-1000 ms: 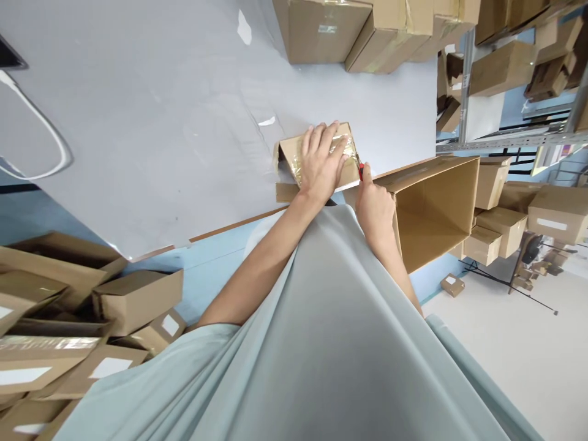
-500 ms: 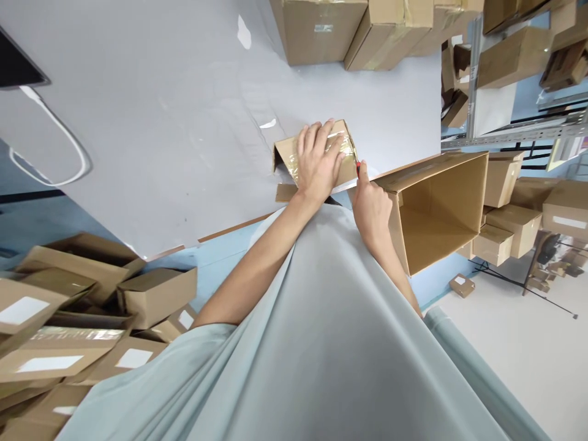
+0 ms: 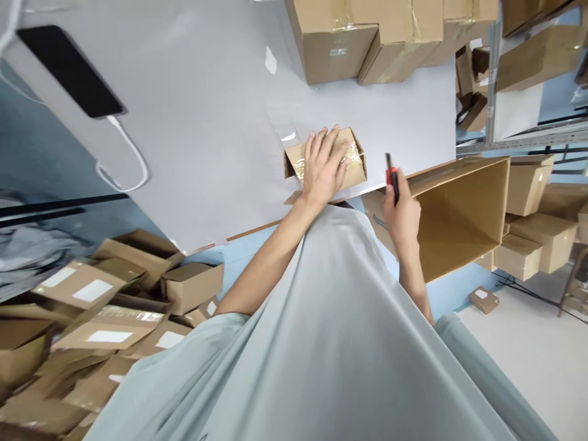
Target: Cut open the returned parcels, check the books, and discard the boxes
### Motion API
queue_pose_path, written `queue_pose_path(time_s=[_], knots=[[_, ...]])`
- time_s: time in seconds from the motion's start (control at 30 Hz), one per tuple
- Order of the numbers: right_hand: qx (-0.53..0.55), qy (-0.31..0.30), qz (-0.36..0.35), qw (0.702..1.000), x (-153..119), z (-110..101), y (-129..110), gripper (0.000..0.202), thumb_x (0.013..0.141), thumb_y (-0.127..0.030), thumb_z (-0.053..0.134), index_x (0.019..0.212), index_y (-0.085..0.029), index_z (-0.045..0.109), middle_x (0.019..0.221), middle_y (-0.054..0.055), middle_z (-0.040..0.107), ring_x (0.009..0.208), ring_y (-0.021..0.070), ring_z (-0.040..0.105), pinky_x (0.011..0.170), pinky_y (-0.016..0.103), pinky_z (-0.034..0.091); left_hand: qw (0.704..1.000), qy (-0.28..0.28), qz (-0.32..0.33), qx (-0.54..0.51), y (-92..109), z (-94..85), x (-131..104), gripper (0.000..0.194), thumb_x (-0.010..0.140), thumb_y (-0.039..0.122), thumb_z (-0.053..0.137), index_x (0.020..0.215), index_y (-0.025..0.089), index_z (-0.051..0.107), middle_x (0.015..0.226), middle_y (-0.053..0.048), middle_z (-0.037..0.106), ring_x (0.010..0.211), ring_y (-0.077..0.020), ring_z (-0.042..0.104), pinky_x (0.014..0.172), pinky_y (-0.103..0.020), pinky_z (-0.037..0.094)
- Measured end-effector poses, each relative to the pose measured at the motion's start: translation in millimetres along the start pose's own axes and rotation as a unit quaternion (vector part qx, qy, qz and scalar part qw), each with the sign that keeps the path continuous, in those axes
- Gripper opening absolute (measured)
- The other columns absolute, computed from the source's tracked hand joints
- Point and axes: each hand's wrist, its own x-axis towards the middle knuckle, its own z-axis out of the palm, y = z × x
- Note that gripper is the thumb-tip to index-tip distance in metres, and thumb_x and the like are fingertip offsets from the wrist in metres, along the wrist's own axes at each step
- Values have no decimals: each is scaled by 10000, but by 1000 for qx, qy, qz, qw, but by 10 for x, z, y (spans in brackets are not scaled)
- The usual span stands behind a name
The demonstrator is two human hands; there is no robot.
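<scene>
A small cardboard box (image 3: 357, 174) with shiny clear tape lies at the table's near edge, a flap sticking out at its left end. My left hand (image 3: 323, 165) rests on its top, fingers spread and pressing on it. To the right of the box, my right hand (image 3: 401, 211) is wrapped round a red and black box cutter (image 3: 392, 177). The cutter's dark tip points up and away from me, apart from the box.
The grey table (image 3: 206, 122) bears a phone (image 3: 71, 70) with a white cable and taped boxes (image 3: 340, 55) at the back. A large open box (image 3: 459, 214) stands right; many cartons (image 3: 193, 288) are piled lower left. Shelving (image 3: 493, 79) stands at the right.
My right hand has pulled away from the small box to the right, and the cutter now shows more fully. My left hand stays on the box. The view has shifted, bringing the phone into fuller sight.
</scene>
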Motion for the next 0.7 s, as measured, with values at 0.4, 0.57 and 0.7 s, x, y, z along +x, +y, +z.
queue_pose_path(time_s=[0.4,0.57,0.7], knots=[[18,-70,49,996,1755,1392,685,756,1041,-178,384,1757,57,317,1574,402,549,1406,425,668,1225,607,494,995,25,-78,60,-104,-585,-386,970,966,944,621,1663,269,611,1787,-196,534,1748,-444,379,1463,-680,213],[52,-25,-75,996,1841,1576,590,668,1055,-290,453,1673,-38,495,1625,373,545,1543,418,540,1291,665,434,983,42,-162,70,-94,-760,-731,1018,868,968,734,1602,265,666,1785,-199,538,1757,-469,347,1464,-697,176],[152,-139,-175,963,1900,1712,338,606,1149,-456,363,1573,-115,631,1420,270,736,1321,330,698,1187,524,556,939,171,-286,88,-12,-782,-1245,1051,899,929,749,1675,242,575,1848,-220,430,1775,-447,308,1454,-677,229]])
